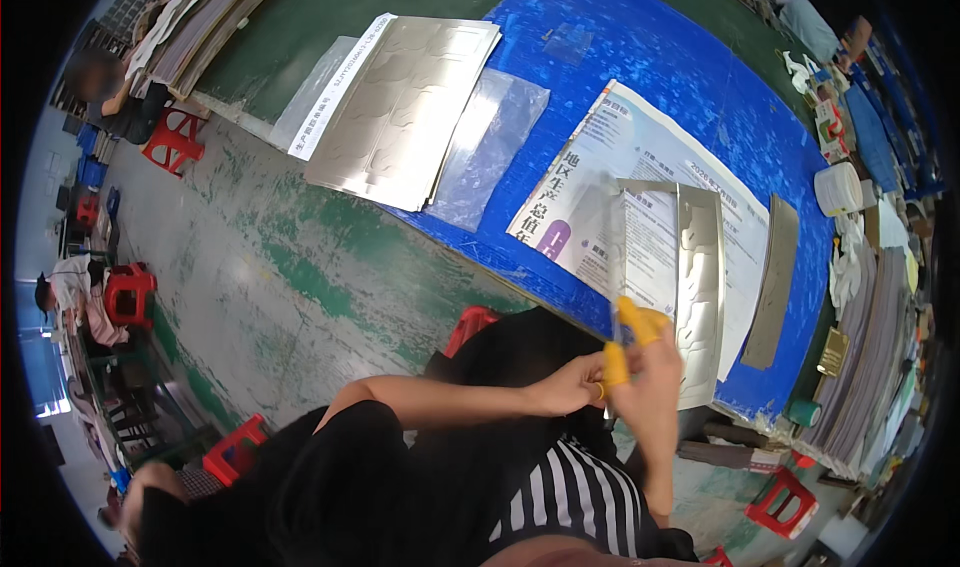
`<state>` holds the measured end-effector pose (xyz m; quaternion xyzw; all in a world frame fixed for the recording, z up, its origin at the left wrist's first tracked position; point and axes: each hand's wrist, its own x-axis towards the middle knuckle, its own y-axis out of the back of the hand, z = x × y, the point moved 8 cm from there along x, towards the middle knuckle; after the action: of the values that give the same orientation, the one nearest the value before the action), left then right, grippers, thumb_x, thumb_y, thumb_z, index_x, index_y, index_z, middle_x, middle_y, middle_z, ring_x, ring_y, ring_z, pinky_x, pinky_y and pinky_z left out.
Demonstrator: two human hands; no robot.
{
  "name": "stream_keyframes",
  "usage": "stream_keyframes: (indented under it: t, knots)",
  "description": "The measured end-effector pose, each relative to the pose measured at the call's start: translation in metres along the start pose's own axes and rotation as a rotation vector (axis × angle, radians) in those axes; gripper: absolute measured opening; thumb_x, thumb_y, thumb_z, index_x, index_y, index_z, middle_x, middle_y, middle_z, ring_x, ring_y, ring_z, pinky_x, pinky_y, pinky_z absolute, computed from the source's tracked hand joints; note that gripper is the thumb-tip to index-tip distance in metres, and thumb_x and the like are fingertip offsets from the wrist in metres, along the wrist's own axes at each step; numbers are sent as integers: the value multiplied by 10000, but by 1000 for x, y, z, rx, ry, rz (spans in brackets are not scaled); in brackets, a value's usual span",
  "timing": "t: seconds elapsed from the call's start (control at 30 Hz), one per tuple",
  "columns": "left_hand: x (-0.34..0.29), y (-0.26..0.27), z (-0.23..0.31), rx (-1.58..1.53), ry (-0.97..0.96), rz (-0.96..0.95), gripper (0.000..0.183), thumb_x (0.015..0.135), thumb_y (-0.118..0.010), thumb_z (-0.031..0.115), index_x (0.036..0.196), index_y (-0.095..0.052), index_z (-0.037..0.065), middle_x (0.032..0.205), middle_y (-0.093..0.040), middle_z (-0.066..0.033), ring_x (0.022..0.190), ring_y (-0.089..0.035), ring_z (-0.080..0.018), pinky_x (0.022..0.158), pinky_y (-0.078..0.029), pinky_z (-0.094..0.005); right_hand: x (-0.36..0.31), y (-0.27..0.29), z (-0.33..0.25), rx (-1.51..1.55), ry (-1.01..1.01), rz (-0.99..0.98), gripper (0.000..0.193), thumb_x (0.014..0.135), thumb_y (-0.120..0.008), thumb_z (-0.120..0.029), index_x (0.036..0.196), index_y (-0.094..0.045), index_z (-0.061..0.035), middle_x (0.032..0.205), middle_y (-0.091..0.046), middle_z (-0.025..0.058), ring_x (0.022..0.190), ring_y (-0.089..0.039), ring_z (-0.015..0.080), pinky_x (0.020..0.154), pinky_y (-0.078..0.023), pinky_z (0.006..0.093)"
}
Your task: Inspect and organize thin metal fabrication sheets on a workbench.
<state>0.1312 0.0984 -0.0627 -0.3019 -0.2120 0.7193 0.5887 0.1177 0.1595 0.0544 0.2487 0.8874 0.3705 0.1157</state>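
Note:
Thin silvery metal sheet, with stamped outlines, lies over printed newspaper pages and reaches past the table's near edge. A narrow, motion-blurred metal strip runs along its left side down to my right hand. Yellow covers sit on the fingers of that hand, which appear closed on the strip. My left hand is closed just left of it, nearly touching; whatever its fingers hold is hidden. A stack of similar metal sheets with a white printed label strip lies farther left.
A blue-covered table spans the far side. Clear plastic film lies by the stack. A narrow grey metal piece rests right of the newspaper. At the right stand a white roll and piled sheets. Red stools and people are at left.

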Motion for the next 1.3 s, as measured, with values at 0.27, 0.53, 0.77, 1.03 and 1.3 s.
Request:
stream_keyframes:
  t: [0.27,0.53,0.77,1.03,1.3]
  knots:
    - [2,2,-11,-12,178,-1,396,840,-408,-12,1232,-378,32,1114,-514,-72,1020,-503,-127,843,-447,-284,-11,25,76,234,-310,199,392,771,-560,1,1160,-511,-9,693,-574,55,553,-486,72,498,-409,223]
    - [1,0,-3,-51,184,11,391,825,-445,17,1210,-385,41,1099,-526,-64,983,-534,-144,828,-451,-289,2,22,31,-25,45,127,462,672,-632,-29,1124,-537,-40,831,-558,140,715,-603,275,599,-488,321]
    - [5,-6,-10,-103,260,26,358,883,-450,69,1236,-390,60,1122,-526,-61,999,-535,-139,837,-458,-294,-16,23,143,818,-388,203,308,832,-507,13,1137,-495,49,895,-613,90,717,-586,116,626,-479,232]
    - [6,-3,-2,39,110,-15,365,871,-476,63,1222,-383,24,1089,-530,-61,1002,-527,-129,840,-444,-263,-1,23,12,-67,69,140,351,734,-589,-23,1082,-547,-3,793,-553,156,636,-560,266,561,-449,298]
    - [7,0,-12,-59,299,70,339,859,-425,0,1197,-413,26,1062,-552,-65,959,-553,-135,808,-464,-283,-3,38,115,580,-291,192,314,804,-555,-3,1113,-524,41,851,-618,113,703,-564,98,619,-459,235]
